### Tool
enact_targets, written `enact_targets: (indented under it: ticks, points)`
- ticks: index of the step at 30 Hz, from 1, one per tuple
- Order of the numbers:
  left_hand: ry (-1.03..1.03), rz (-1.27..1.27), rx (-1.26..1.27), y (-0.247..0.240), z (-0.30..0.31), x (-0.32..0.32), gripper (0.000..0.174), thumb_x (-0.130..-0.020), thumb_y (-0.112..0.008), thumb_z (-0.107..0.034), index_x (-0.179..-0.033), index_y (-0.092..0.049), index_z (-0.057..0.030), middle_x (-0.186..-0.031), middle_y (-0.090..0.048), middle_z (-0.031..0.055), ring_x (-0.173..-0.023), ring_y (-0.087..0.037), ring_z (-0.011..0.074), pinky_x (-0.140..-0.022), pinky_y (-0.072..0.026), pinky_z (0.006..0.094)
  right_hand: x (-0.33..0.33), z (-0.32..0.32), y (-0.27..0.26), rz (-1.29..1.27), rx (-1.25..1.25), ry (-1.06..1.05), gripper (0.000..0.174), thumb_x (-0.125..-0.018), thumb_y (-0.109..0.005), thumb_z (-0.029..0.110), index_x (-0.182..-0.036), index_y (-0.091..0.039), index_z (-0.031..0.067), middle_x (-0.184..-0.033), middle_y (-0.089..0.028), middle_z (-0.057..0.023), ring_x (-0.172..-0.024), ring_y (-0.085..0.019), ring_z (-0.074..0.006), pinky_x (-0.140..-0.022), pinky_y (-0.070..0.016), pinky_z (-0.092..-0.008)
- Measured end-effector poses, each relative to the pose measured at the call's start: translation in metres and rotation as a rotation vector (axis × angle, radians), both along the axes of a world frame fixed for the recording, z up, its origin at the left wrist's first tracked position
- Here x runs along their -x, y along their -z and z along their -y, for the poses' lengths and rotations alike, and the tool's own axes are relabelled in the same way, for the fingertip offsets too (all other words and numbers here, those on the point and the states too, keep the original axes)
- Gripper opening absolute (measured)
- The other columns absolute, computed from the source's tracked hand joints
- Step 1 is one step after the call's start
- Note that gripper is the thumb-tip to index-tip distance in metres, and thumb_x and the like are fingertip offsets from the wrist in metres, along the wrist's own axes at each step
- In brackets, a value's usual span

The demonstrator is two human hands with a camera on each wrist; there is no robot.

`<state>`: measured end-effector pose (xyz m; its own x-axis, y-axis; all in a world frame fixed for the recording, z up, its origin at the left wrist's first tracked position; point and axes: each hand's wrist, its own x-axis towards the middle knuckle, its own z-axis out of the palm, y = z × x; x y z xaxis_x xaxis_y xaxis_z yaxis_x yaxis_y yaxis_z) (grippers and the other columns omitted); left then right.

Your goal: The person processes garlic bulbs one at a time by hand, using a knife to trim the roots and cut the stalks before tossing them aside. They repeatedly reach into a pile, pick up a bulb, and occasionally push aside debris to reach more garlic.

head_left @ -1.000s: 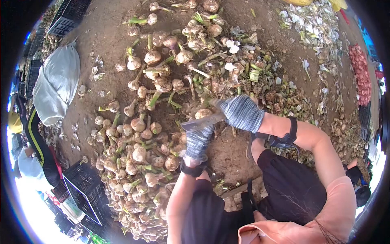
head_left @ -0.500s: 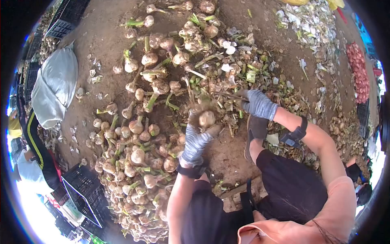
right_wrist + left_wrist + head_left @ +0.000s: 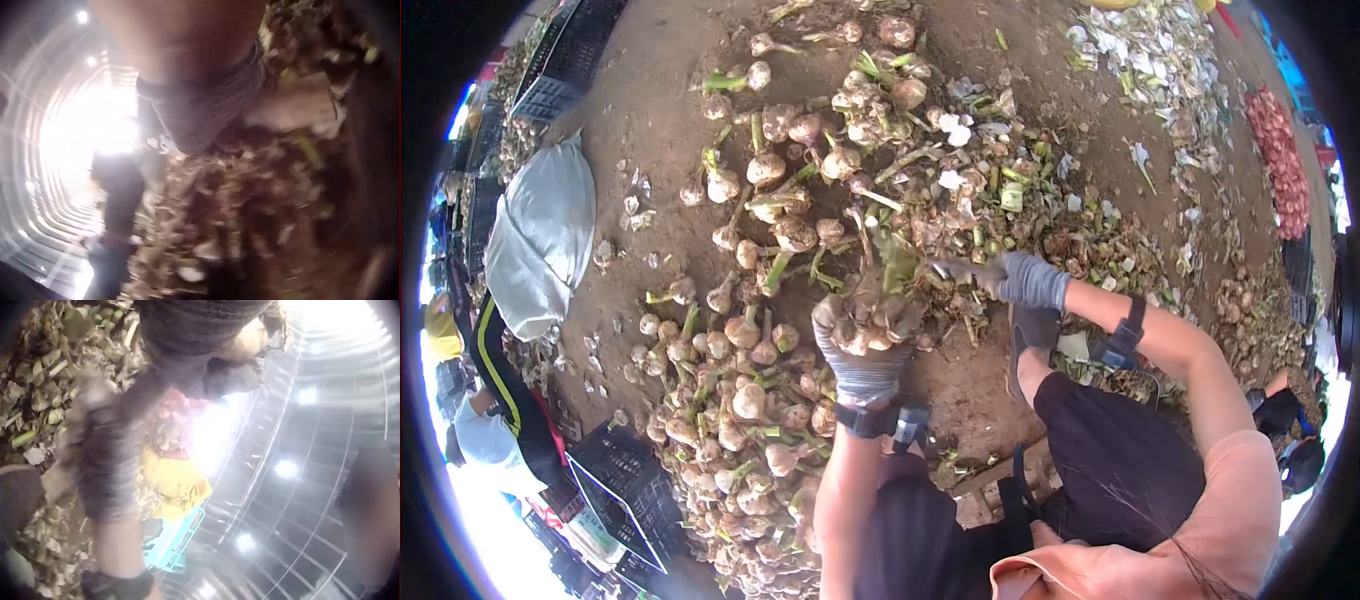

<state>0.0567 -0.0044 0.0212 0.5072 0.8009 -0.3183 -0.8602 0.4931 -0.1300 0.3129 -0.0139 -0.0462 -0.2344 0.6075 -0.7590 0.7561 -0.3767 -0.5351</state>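
In the head view my gloved left hand (image 3: 863, 365) holds a garlic bulb (image 3: 865, 335), and a blurred green stalk (image 3: 897, 265) points away beyond it. Part of a pale bulb (image 3: 248, 340) shows beside the same hand in the left wrist view. To the right, my gloved right hand (image 3: 1030, 280) grips a knife (image 3: 962, 270), its blade pointing left toward the stalk and apart from the left hand. A wooden handle (image 3: 300, 105) sticks out of the right glove (image 3: 200, 115) in the right wrist view. Many garlic bulbs (image 3: 748, 400) with stalks lie left of my left hand.
Cut stalks and peelings (image 3: 1090, 235) cover the ground past my right hand. A black crate (image 3: 625, 490) stands at the left, below a pale sack (image 3: 542, 240). Red net bags (image 3: 1280, 165) lie far right. A shoe (image 3: 1032, 340) is just below my right hand.
The knife was across the bulb at the left hand, then drew away right. A trimmed-looking bulb showed in the left hand half a second ago; now a stalked one is there.
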Motion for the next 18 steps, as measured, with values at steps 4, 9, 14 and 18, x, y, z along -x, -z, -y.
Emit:
enact_targets:
  ticks: [4,9,14,18]
  points:
    - [0.179,-0.713,0.301,-0.014,0.02,0.049,0.027,-0.086,-0.057,-0.04,-0.087,-0.06,-0.0132,-0.082,-0.061,0.0025,-0.081,-0.058,0.0194,-0.068,-0.0498,0.0315,0.027,-0.031,-0.034,0.027,-0.189,0.254,0.023,-0.089,-0.055,0.03,-0.094,-0.059,0.0083,-0.064,-0.054,-0.0033,-0.041,-0.041,-0.0083,-0.039,-0.0372,-0.0297]
    - [0.744,-2.188,-0.165,-0.089,0.07,0.144,0.046,-0.08,-0.066,-0.034,-0.112,-0.057,-0.0018,-0.101,-0.062,0.013,-0.093,-0.06,0.0209,-0.08,-0.0476,0.0334,0.069,-0.116,-0.023,-0.021,-0.496,0.213,0.028,-0.088,-0.057,0.03,-0.101,-0.058,0.0052,-0.06,-0.052,-0.0025,-0.044,-0.043,-0.0106,-0.042,-0.0405,-0.0294]
    - [0.955,-2.602,0.29,-0.133,0.092,0.167,0.062,-0.078,-0.072,-0.022,-0.13,-0.045,-0.0032,-0.119,-0.058,0.0161,-0.109,-0.055,0.027,-0.093,-0.0451,0.0339,0.116,-0.163,-0.02,0.233,-0.453,0.009,0.037,-0.083,-0.064,0.03,-0.103,-0.056,-0.0008,-0.072,-0.061,-0.0157,-0.066,-0.061,-0.0233,-0.064,-0.052,-0.036]
    - [0.408,-2.024,0.141,-0.118,0.068,0.132,0.058,-0.079,-0.07,-0.006,-0.131,-0.045,-0.0041,-0.119,-0.057,0.0111,-0.106,-0.055,0.0178,-0.085,-0.0494,0.0281,0.133,-0.17,-0.004,0.331,-0.743,-0.091,0.043,-0.085,-0.061,0.023,-0.121,-0.048,0.0045,-0.105,-0.059,-0.0187,-0.075,-0.063,-0.0269,-0.068,-0.0529,-0.0405]
